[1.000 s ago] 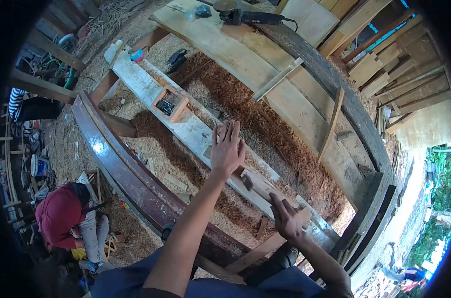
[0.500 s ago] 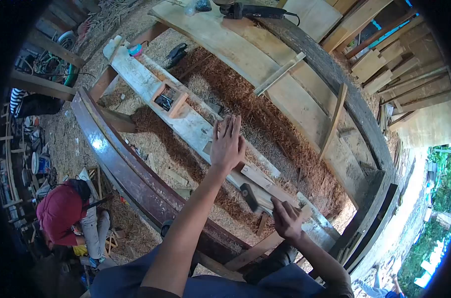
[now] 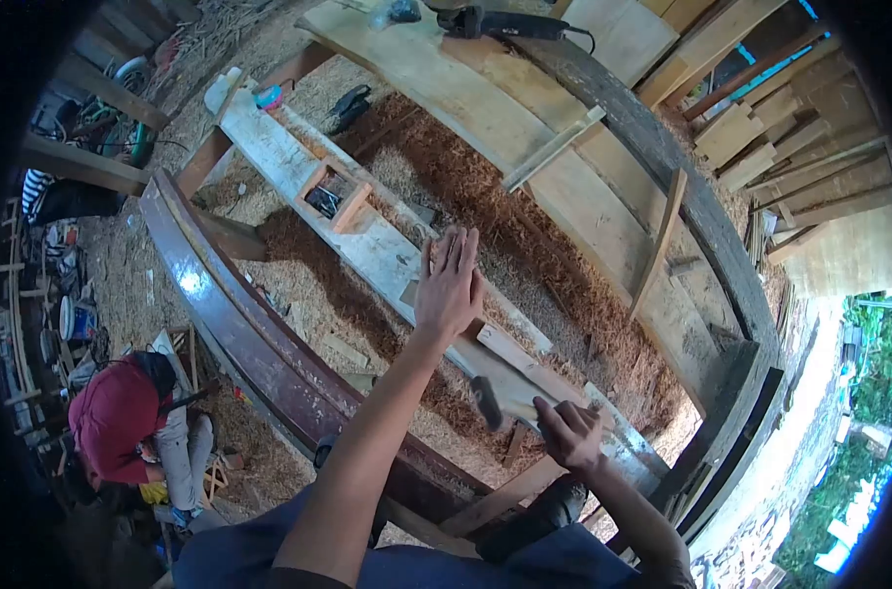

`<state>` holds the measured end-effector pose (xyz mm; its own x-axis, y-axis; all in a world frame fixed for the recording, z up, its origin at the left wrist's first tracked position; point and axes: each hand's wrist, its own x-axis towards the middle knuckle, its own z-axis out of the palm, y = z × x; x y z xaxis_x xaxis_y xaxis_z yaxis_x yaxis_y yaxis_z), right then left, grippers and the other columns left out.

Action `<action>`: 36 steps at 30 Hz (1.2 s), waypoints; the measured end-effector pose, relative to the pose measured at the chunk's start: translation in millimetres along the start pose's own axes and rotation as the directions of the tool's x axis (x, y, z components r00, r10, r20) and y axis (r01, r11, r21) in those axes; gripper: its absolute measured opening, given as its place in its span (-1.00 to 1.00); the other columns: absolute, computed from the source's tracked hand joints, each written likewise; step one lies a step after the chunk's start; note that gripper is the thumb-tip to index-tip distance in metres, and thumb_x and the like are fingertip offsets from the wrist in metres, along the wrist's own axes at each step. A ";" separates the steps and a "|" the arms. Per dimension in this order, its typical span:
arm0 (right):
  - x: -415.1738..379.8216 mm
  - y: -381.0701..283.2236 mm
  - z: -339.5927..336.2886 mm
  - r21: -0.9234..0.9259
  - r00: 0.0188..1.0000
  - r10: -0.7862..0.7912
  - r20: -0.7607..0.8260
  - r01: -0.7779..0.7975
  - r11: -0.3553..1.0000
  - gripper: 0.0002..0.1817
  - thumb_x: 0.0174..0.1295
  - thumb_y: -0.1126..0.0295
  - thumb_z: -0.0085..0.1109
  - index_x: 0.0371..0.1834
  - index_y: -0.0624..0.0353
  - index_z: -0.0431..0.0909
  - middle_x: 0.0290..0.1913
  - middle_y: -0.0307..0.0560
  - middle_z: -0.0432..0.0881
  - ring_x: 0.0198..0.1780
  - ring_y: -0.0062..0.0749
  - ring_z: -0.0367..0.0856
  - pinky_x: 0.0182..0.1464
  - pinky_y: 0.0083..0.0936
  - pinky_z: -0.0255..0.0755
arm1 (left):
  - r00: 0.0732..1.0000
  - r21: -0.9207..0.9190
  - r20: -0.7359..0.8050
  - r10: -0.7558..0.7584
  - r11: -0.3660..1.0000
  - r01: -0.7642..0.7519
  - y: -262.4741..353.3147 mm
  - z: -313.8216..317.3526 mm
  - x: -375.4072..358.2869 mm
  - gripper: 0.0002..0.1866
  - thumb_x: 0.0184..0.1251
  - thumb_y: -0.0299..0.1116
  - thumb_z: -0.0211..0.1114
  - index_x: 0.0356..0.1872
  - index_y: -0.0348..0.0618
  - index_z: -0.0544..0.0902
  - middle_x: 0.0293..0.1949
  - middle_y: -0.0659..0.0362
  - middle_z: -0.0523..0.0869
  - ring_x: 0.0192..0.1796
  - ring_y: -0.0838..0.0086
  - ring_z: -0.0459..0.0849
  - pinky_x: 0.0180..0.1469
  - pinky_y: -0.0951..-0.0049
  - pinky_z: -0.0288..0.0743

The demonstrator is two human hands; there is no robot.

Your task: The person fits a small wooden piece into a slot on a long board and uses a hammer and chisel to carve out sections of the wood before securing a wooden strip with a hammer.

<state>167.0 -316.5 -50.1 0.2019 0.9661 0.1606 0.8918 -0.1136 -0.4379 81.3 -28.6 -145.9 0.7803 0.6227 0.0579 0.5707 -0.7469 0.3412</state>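
My right hand (image 3: 569, 434) is wrapped around the handle of a hammer (image 3: 487, 403). The hammer's dark head points left, just off the near edge of a long pale plank (image 3: 377, 245). My left hand (image 3: 450, 285) lies over the plank with its fingers stretched forward and close together. A short piece of wood (image 3: 524, 358) rests on the plank between my two hands, its far end near my left palm. What lies under that palm is hidden. Beyond my left fingers stands a small wooden box (image 3: 346, 211) holding dark metal bits, perhaps nails.
A brown curved beam (image 3: 240, 324) runs along my near side. Wide boards (image 3: 564, 187) with cross battens lie opposite, a power tool (image 3: 505, 24) at their far end. Shavings (image 3: 446, 162) cover the ground. A person in a red top (image 3: 122, 422) crouches at the left.
The hammer head has dipped slightly and tilted more upright, with my right hand shifting a little. My left hand stays nearly where it was.
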 end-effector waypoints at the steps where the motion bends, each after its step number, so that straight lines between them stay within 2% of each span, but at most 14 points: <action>1: -0.3 -3.0 -0.6 -0.002 0.999 -0.050 0.011 0.050 0.999 -0.53 0.27 0.43 0.36 0.28 0.05 0.63 -0.46 -0.20 0.52 -0.54 -0.39 0.58 -0.55 -0.35 0.46 | 0.999 -0.012 0.037 -0.016 1.000 0.016 1.9 -4.4 0.8 -0.31 0.61 -0.16 -0.05 0.66 -0.14 0.07 0.61 -0.04 0.27 0.67 0.12 0.16 0.73 -0.04 -0.19; 4: 8.7 -0.7 4.2 -0.039 0.997 -0.074 0.036 0.075 0.996 -0.49 0.24 0.39 0.39 0.31 0.01 0.63 -0.47 -0.24 0.50 -0.50 -0.43 0.60 -0.50 -0.37 0.51 | 0.999 -0.003 0.039 -0.012 1.000 0.012 1.7 -4.5 0.6 -0.31 0.61 -0.18 -0.04 0.66 -0.14 0.07 0.61 -0.04 0.27 0.67 0.13 0.15 0.73 -0.03 -0.19; 6: 15.2 -0.7 7.3 -0.020 0.991 0.130 0.036 -0.129 0.991 -0.44 0.18 0.43 0.40 0.32 0.03 0.62 -0.46 -0.22 0.52 -0.48 -0.40 0.61 -0.50 -0.35 0.49 | 0.999 0.005 0.031 -0.009 1.000 0.008 1.1 -4.5 1.6 -0.30 0.60 -0.18 -0.03 0.66 -0.14 0.07 0.61 -0.04 0.27 0.67 0.13 0.14 0.73 -0.03 -0.19; 8: 17.2 -1.9 4.5 0.053 0.991 0.129 -0.038 -0.127 0.991 -0.42 0.16 0.48 0.39 0.33 0.05 0.61 -0.40 -0.15 0.58 -0.49 -0.30 0.62 -0.50 -0.31 0.49 | 0.999 0.008 0.033 -0.016 1.000 0.016 1.1 -4.1 -0.4 -0.30 0.59 -0.19 -0.02 0.66 -0.14 0.06 0.61 -0.04 0.27 0.67 0.14 0.14 0.73 -0.02 -0.20; 10: 12.6 -6.0 1.7 -0.004 0.951 0.087 -0.296 -0.092 0.996 -0.42 0.19 0.52 0.37 0.34 0.08 0.60 -0.33 -0.06 0.65 -0.48 -0.21 0.65 -0.49 -0.26 0.52 | 0.998 0.018 0.056 -0.016 1.000 0.015 2.7 -7.0 0.9 -0.28 0.57 -0.18 0.00 0.66 -0.14 0.07 0.60 -0.04 0.28 0.67 0.13 0.16 0.73 -0.02 -0.17; 12: 9.3 2.5 8.9 0.065 0.949 0.064 -0.307 -0.046 0.997 -0.46 0.26 0.51 0.33 0.36 0.11 0.58 -0.28 -0.01 0.67 -0.47 -0.17 0.67 -0.50 -0.24 0.52 | 0.999 0.014 0.038 -0.005 1.000 0.004 2.7 -5.6 0.0 -0.28 0.56 -0.19 0.01 0.66 -0.13 0.07 0.60 -0.04 0.29 0.66 0.12 0.17 0.73 -0.03 -0.16; 14: 18.4 6.2 10.0 -0.031 0.937 0.345 0.059 -0.344 0.938 -0.45 0.28 0.50 0.33 0.38 0.13 0.55 -0.30 -0.03 0.65 -0.47 -0.19 0.67 -0.51 -0.26 0.49 | 1.000 0.010 0.006 0.009 1.000 -0.009 1.3 -2.1 0.2 -0.27 0.55 -0.19 0.02 0.66 -0.13 0.07 0.60 -0.03 0.29 0.66 0.12 0.17 0.72 -0.03 -0.15; 16: 26.1 5.0 2.6 -0.056 0.965 0.263 -0.002 -0.263 0.963 -0.45 0.32 0.48 0.32 0.40 0.09 0.53 -0.30 -0.06 0.65 -0.48 -0.17 0.66 -0.51 -0.25 0.49 | 0.999 -0.029 -0.027 0.046 0.998 -0.047 1.1 -5.7 1.6 -0.27 0.54 -0.21 0.02 0.67 -0.11 0.06 0.60 -0.02 0.28 0.66 0.11 0.17 0.73 -0.04 -0.16; 18: 12.9 -6.1 3.7 0.089 0.969 0.212 -0.126 -0.201 0.975 -0.44 0.32 0.44 0.33 0.42 0.02 0.53 -0.33 -0.11 0.62 -0.49 -0.18 0.64 -0.51 -0.24 0.50 | 1.000 -0.059 0.000 0.029 0.998 -0.029 2.0 -1.4 -1.8 -0.26 0.54 -0.23 0.03 0.67 -0.09 0.04 0.60 -0.01 0.29 0.67 0.11 0.15 0.73 -0.05 -0.17; 24: 11.0 3.3 13.5 -0.027 0.989 0.150 -0.002 -0.150 0.988 -0.43 0.24 0.45 0.40 0.37 0.03 0.58 -0.41 -0.17 0.55 -0.52 -0.25 0.61 -0.52 -0.32 0.48 | 0.999 -0.047 -0.011 0.035 0.998 -0.036 -0.3 -1.9 0.0 -0.26 0.55 -0.24 0.04 0.68 -0.07 0.03 0.60 -0.04 0.28 0.66 0.10 0.16 0.72 -0.05 -0.15; 27: 2.7 6.7 9.3 0.048 0.964 -0.117 -0.239 0.132 0.990 -0.52 0.34 0.46 0.30 0.35 0.01 0.58 -0.34 -0.08 0.64 -0.56 -0.20 0.62 -0.56 -0.30 0.44 | 0.999 -0.031 -0.013 0.042 0.999 -0.042 -1.8 -0.6 0.6 -0.25 0.52 -0.24 0.06 0.67 -0.12 0.05 0.59 -0.05 0.31 0.65 0.08 0.19 0.72 -0.05 -0.15; 28: 1.8 8.2 14.8 0.047 0.965 -0.107 -0.238 0.122 0.991 -0.52 0.34 0.46 0.30 0.35 0.01 0.58 -0.34 -0.08 0.64 -0.56 -0.20 0.62 -0.56 -0.30 0.44 | 0.999 -0.012 -0.019 0.045 0.999 -0.045 -0.8 0.3 0.5 -0.23 0.48 -0.24 0.07 0.66 -0.16 0.07 0.57 -0.07 0.34 0.64 0.08 0.22 0.72 -0.06 -0.14; 30: 10.5 13.3 19.0 -0.123 0.982 0.168 0.087 -0.157 0.980 -0.44 0.30 0.45 0.33 0.40 -0.03 0.55 -0.44 -0.16 0.58 -0.56 -0.32 0.61 -0.61 -0.32 0.43 | 0.997 -0.010 -0.051 0.060 0.998 -0.061 2.4 -0.9 -2.3 -0.23 0.48 -0.24 0.07 0.66 -0.15 0.07 0.57 -0.06 0.34 0.63 0.08 0.23 0.72 -0.06 -0.13; 36: 17.8 -15.0 -12.7 0.043 0.991 -0.091 -0.097 0.095 0.995 -0.45 0.17 0.43 0.43 0.29 0.05 0.60 -0.47 -0.24 0.48 -0.57 -0.41 0.51 -0.59 -0.33 0.40 | 0.999 -0.059 -0.031 0.041 0.997 -0.043 1.5 -1.4 2.1 -0.28 0.54 -0.24 0.03 0.66 -0.14 0.07 0.57 -0.06 0.32 0.64 0.05 0.21 0.71 -0.07 -0.13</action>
<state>162.4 -300.5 -29.4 0.1586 0.9454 0.2848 0.8889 -0.0111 -0.4580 83.4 -28.1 -143.9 0.7949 0.5983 0.1006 0.5206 -0.7579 0.3932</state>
